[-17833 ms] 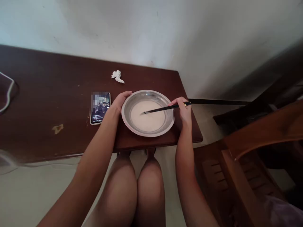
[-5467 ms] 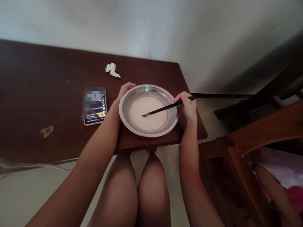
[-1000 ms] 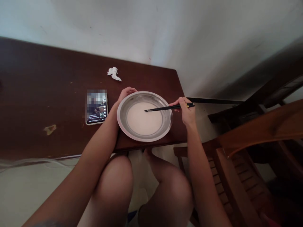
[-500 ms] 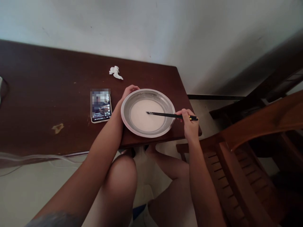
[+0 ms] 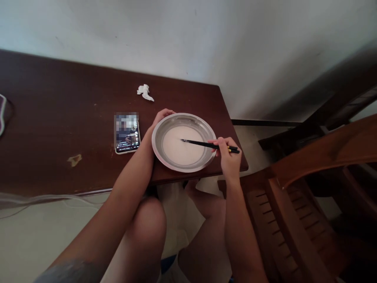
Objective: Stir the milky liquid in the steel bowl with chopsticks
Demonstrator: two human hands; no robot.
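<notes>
A round metal dish [image 5: 159,146] holding a pale white liquid [image 5: 179,147] sits near the right front corner of a dark wooden table [image 5: 59,129]. My left hand [image 5: 159,117] curls round the dish's far left rim and holds it. My right hand [image 5: 226,155] is closed on a pair of black chopsticks [image 5: 203,144] at the dish's right edge. Their tips rest in the liquid near the middle of the dish.
A phone [image 5: 127,133] with a lit screen lies just left of the dish. A crumpled white tissue [image 5: 144,92] lies further back. A wooden chair [image 5: 297,196] stands close on the right. A white cable [image 5: 44,196] runs along the table's front edge. My knees are under the table.
My right hand has dropped from the far right of the rim to its near right side, swinging the chopsticks' tips across the liquid. My left hand stays on the rim.
</notes>
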